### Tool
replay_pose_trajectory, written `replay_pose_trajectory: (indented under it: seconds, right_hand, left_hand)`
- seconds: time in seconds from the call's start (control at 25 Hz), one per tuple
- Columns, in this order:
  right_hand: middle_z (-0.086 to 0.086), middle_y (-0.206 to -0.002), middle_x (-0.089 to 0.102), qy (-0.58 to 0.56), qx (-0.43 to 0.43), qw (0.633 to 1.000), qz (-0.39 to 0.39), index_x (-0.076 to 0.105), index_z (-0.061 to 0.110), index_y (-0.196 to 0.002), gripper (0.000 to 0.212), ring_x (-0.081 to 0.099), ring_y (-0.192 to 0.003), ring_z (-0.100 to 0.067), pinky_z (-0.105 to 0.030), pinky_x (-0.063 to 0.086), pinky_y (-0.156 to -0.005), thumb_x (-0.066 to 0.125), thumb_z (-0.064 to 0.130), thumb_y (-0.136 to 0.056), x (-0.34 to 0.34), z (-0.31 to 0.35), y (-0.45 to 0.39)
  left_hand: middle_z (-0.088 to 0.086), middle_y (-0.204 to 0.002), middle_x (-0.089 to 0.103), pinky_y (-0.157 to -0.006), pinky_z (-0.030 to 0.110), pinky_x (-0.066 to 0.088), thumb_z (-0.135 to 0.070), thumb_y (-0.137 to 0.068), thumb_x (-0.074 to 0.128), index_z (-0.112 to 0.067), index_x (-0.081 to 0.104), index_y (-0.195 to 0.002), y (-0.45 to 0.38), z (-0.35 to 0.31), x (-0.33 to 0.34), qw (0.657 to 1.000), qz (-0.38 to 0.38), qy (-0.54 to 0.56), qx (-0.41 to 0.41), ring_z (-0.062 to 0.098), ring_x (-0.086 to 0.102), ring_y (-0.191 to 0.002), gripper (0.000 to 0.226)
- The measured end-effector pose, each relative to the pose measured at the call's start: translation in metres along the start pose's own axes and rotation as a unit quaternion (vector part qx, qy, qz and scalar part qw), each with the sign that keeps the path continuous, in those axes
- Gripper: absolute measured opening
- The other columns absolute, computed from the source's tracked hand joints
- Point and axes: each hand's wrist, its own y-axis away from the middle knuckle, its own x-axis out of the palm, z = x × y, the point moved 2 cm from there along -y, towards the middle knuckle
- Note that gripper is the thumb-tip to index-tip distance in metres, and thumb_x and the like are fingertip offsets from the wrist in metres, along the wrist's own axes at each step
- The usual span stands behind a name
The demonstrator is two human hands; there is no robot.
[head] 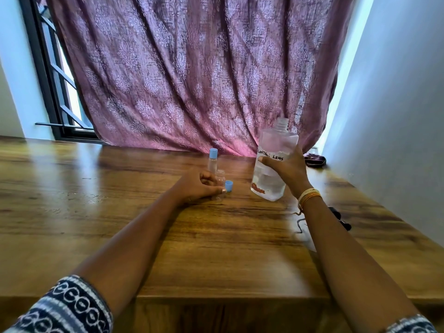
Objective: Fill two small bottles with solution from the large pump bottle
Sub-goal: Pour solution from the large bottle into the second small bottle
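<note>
I see short sleeves [72, 308] with a dark blue and white ring pattern. My right wrist wears thin gold and orange bangles [308, 196].

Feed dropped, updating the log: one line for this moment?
right hand holds big bottle, uncapped, lifted | left hand holds open small bottle | cap on table | other small bottle capped

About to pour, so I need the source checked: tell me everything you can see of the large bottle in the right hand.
The large bottle is clear, plastic-looking, flat-shouldered, with a threaded neck that is open: no pump or cap on it. A white label reads "CONTACT LENS" in handwriting; a red mark sits near its base. Clear liquid fills it to roughly half. The right hand grips it around the middle, holding it nearly upright, tilted slightly, apparently just above the wooden table.
</note>
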Motion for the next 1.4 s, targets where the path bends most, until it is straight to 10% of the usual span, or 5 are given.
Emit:
replay_pose_trajectory:
  seconds: [0.4,0.64,0.84,1.0,1.4]
  right_hand:
    - [-0.005,-0.117,0.063,0.06,-0.195,0.976,0.076,0.041,0.013,-0.134,0.086,0.064,-0.099,-0.017,-0.029,0.056,-0.079,0.089,0.016,-0.062,0.003,0.014,0.009]
    - [0.005,-0.11,0.062,0.155,-0.266,0.942,0.133,0.047,0.017,-0.131,0.09,0.062,-0.094,-0.015,-0.013,0.045,-0.072,0.08,0.051,-0.055,0.001,0.011,0.011]
    - [-0.007,-0.118,0.063,0.227,-0.274,0.918,0.176,0.046,0.023,-0.134,0.084,0.063,-0.098,-0.027,-0.031,0.051,-0.079,0.085,0.03,-0.059,0.0,0.007,0.009]
    - [-0.005,-0.119,0.063,0.275,-0.279,0.902,0.183,0.047,0.026,-0.134,0.083,0.061,-0.101,-0.032,-0.051,0.052,-0.086,0.065,0.051,-0.057,0.001,0.013,0.012]
    - [-0.002,-0.123,0.061,0.365,-0.324,0.856,0.173,0.045,0.03,-0.134,0.073,0.058,-0.108,-0.031,-0.055,0.047,-0.091,0.076,0.037,-0.069,0.011,0.011,0.012]
  left_hand:
    - [-0.006,-0.097,0.076,-0.087,0.028,0.055,-0.026,-0.068,0.085,-0.019,0.072,-0.108,0.002,-0.007,-0.003,0.998,0.036,0.058,-0.001,0.007,0.071,-0.093,0.042]
    - [0.011,-0.098,0.074,-0.07,0.016,0.056,-0.008,-0.08,0.075,0.0,0.068,-0.112,0.002,-0.01,0.001,0.989,0.012,0.148,0.0,0.004,0.07,-0.077,0.034]
    - [0.002,-0.092,0.074,-0.072,0.022,0.058,-0.013,-0.08,0.073,-0.01,0.073,-0.1,0.001,-0.01,0.001,0.982,0.0,0.188,-0.003,0.007,0.071,-0.079,0.019]
    - [0.0,-0.089,0.077,-0.074,0.026,0.058,-0.019,-0.074,0.077,-0.017,0.075,-0.092,0.001,-0.009,0.005,0.977,0.005,0.212,-0.015,0.011,0.072,-0.082,0.018]
    - [0.016,-0.113,0.072,-0.084,0.03,0.058,-0.009,-0.081,0.073,0.004,0.07,-0.107,0.006,-0.02,0.01,0.978,0.018,0.206,-0.002,0.027,0.07,-0.1,0.029]
